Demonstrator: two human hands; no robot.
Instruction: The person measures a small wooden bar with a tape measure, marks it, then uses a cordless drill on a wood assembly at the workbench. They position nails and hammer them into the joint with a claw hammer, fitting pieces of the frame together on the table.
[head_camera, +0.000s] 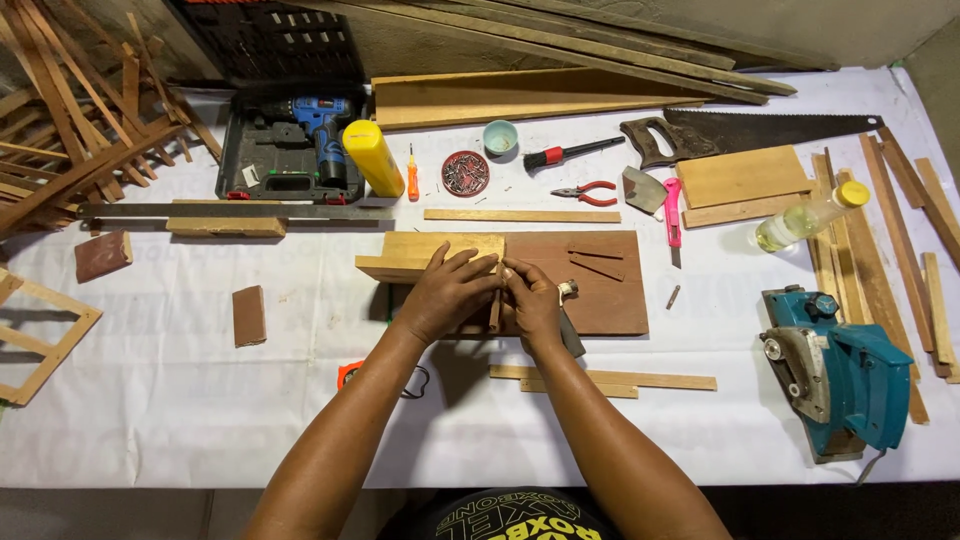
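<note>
Workbench covering (200, 400), a white sheet, spans the full view and carries all tools and stock. Handsaw (760, 132) lies at the rear right, beside a stack of pale boards (742, 178). Electric planer (838, 372), teal, rests at the right front edge. Cordless drill (318, 125), blue, sits in an open black case (240, 150) at the rear left, with a yellow bottle (372, 157) touching the case edge. Brown board (610, 285) lies at centre, with a pale wood block (425, 255) against its left end. Left hand (445, 295) is closed over a narrow upright wood strip (495, 312) where block and board meet; right hand (535, 300) pinches the same strip from the other side, fingertips of both hands touching. Dark handle (571, 335) protrudes below the right hand; whether it is gripped cannot be determined. Red-handled pliers (588, 193), a black brush (570, 153) and a round dish of nails (465, 173) lie behind the board.
</note>
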